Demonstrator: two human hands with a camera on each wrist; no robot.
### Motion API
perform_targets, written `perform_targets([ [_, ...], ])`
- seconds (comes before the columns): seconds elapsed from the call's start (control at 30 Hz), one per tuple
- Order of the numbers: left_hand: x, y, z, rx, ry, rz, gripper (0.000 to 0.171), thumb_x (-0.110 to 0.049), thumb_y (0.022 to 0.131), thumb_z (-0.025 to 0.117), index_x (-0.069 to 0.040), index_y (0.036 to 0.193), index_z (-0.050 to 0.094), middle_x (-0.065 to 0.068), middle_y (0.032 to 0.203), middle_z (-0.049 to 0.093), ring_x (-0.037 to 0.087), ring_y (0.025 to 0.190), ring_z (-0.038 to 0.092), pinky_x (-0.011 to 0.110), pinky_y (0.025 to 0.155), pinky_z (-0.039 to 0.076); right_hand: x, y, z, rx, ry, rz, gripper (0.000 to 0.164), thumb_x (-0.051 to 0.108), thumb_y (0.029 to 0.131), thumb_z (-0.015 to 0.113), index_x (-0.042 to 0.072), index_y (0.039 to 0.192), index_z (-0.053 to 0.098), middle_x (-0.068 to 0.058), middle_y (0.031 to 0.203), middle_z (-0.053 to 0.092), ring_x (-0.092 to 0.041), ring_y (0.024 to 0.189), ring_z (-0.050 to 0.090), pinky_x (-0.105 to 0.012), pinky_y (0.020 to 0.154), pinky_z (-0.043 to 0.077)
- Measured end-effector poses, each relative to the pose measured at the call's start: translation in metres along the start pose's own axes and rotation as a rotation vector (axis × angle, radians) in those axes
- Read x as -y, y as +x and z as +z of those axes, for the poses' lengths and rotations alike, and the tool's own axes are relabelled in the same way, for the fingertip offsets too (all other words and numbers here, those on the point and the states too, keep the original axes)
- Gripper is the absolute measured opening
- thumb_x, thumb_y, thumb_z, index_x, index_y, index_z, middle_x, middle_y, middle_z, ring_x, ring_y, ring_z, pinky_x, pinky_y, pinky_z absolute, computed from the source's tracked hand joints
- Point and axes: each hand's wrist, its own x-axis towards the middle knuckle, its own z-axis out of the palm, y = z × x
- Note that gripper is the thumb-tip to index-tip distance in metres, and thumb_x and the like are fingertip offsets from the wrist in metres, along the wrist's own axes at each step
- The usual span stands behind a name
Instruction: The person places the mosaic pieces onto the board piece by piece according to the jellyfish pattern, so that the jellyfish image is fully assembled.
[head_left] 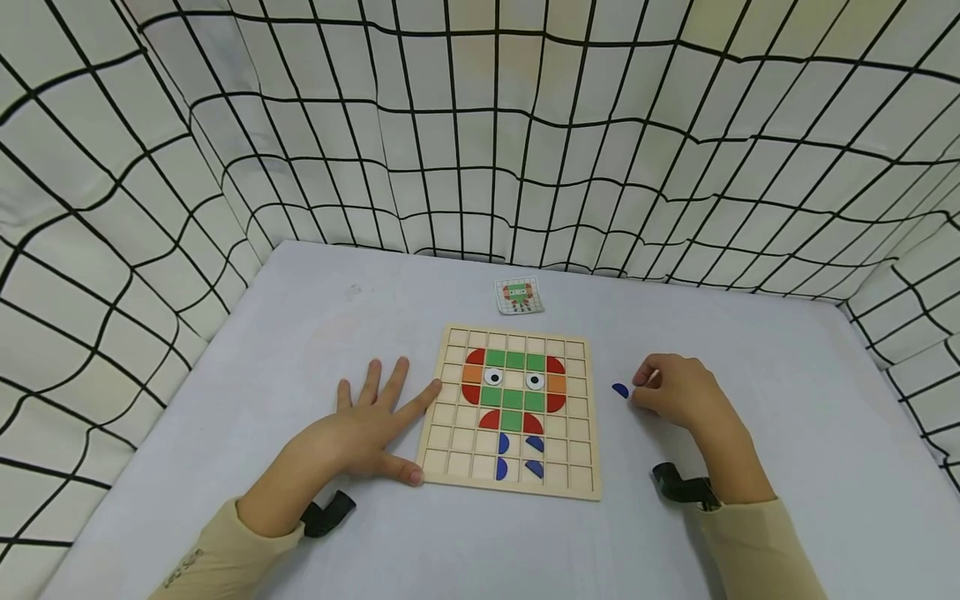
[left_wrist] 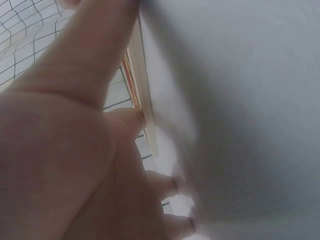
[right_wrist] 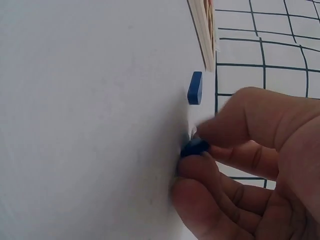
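A wooden grid board (head_left: 592, 417) lies on the white table, with red, green, orange and blue pieces and two googly-eye pieces set in its squares. My left hand (head_left: 367, 429) is spread at the board's left side, thumb and index fingertips right at its edge. To the right of the board, my right hand (head_left: 678, 392) pinches a small blue piece (right_wrist: 195, 147) between thumb and fingers, low over the table. Just beside those fingertips lies another blue half-round piece (head_left: 620, 390). In the head view the pinched piece is hidden by the fingers.
A small picture card (head_left: 519, 296) with a similar coloured figure lies behind the board. Black netting (head_left: 495, 171) over white sheeting rises at the back and sides of the table (head_left: 360, 308). Both wrists carry black straps with camera mounts (head_left: 327, 514).
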Motion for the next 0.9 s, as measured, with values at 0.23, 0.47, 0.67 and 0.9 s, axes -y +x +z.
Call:
perform_targets([
  [0.23,0.0,-0.001,0.0,0.005,-0.001,0.002,0.117,-0.072,0.068,0.074,-0.029,0.161,0.017,0.026,0.165,-0.004,0.057,0.146,-0.009,0.082,0.103,0.001,-0.003,0.002,0.001,0.034,0.076,-0.048,0.015,0.018,0.09,0.06,0.011,0.1,0.069,-0.005,0.081,0.066,-0.019,0.068,0.058,-0.031,0.059,0.046],
  [0.47,-0.001,-0.001,-0.002,0.005,-0.004,0.003,0.116,-0.07,0.069,0.075,-0.029,0.161,0.017,0.027,0.165,-0.004,0.057,0.146,-0.009,0.082,0.104,0.0,0.006,-0.001,0.001,0.043,0.314,-0.149,0.019,0.014,0.094,0.055,0.011,0.105,0.071,-0.008,0.092,0.069,-0.02,0.069,0.063,-0.034,0.067,0.052],
  [0.67,-0.002,-0.001,-0.002,0.007,-0.005,-0.002,0.116,-0.07,0.068,0.076,-0.029,0.161,0.018,0.027,0.165,-0.004,0.057,0.146,-0.009,0.082,0.104,0.0,0.021,-0.004,0.004,0.033,0.424,-0.206,0.014,0.013,0.096,0.059,0.007,0.106,0.067,-0.01,0.095,0.068,-0.022,0.074,0.065,-0.036,0.072,0.054],
  [0.9,-0.002,-0.001,-0.002,0.007,-0.007,-0.006,0.117,-0.07,0.068,0.076,-0.03,0.161,0.018,0.026,0.165,-0.004,0.057,0.146,-0.009,0.082,0.104,0.0,0.034,-0.004,0.016,0.082,0.499,-0.287,0.016,0.012,0.095,0.065,0.005,0.109,0.066,-0.01,0.092,0.063,-0.024,0.075,0.065,-0.031,0.07,0.059],
])
